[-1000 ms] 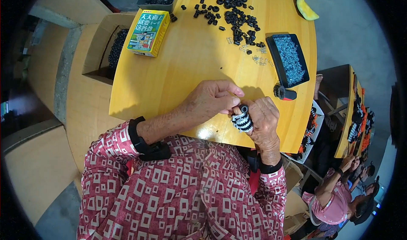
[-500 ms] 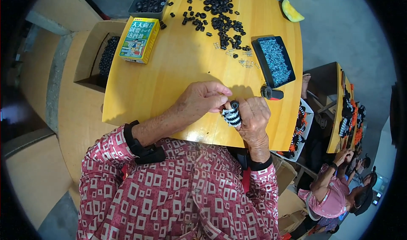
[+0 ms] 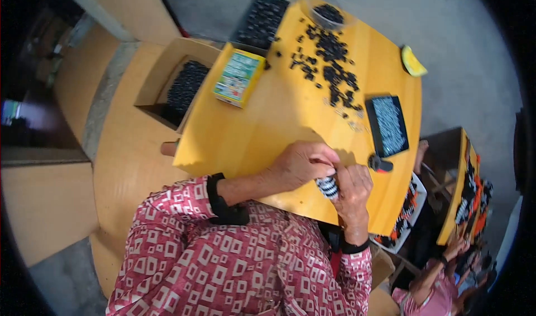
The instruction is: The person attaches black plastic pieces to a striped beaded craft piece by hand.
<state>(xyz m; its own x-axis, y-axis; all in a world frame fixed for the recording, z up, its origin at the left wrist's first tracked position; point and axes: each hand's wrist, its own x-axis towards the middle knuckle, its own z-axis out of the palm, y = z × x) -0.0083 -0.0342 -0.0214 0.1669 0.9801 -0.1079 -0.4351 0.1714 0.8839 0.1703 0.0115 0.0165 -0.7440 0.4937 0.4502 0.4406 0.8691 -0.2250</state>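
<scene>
Near the table's front edge my two hands meet over a small black-and-white striped piece (image 3: 328, 188). It looks knitted or beaded. My right hand (image 3: 353, 188) is closed round its right side. With thumb and forefinger pressed together, my left hand (image 3: 303, 163) is at the top of the piece. What lies between those fingertips is hidden. The fingers also cover the upper end of the piece. A black holder with small pale bluish pieces (image 3: 389, 125) lies beyond my right hand, beside a dark fuzzy object with a red part (image 3: 380, 163).
Black beads or small parts (image 3: 335, 65) are scattered toward the table's far end, by a clear bowl (image 3: 349, 23). A yellow-green carton (image 3: 239, 79) stands left, near a cardboard box (image 3: 146, 87). A melon slice (image 3: 413, 62) is far right. A person (image 3: 432, 282) works at another table.
The whole view has shifted, so the table and hands appear lower and farther right. My hands remain together at the striped piece, and the black ring-shaped part at its top is now hidden.
</scene>
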